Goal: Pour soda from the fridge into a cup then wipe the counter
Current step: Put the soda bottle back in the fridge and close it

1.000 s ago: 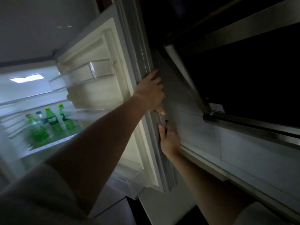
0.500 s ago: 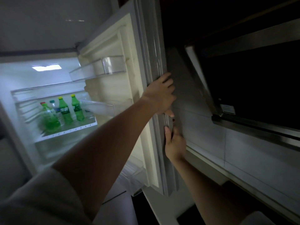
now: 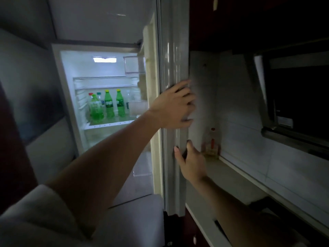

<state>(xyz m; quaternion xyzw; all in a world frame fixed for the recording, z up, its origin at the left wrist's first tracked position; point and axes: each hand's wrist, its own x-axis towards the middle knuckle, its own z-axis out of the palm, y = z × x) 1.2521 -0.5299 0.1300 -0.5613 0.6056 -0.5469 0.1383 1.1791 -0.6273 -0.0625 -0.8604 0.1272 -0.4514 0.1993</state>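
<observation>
The fridge door point(image 3: 173, 56) stands open, seen edge-on in the middle of the view. My left hand point(image 3: 173, 106) grips its outer edge at mid height, fingers curled round the far side. Below it my right hand point(image 3: 191, 162) holds the same edge, thumb on the near face and fingers behind. Inside the lit fridge, green soda bottles point(image 3: 109, 104) with yellow caps stand on a shelf point(image 3: 110, 124), next to a larger green bottle point(image 3: 96, 109) with a red cap. No cup is in view.
Right of the door a pale counter point(image 3: 236, 177) runs along a tiled wall, with a small bottle point(image 3: 212, 142) in its corner. A dark range hood point(image 3: 293, 107) hangs over the counter. A door bin point(image 3: 134, 67) juts from the door's inner side.
The door has swung further open and now shows edge-on. The view has turned toward the fridge interior. Both hands stay on the door's edge.
</observation>
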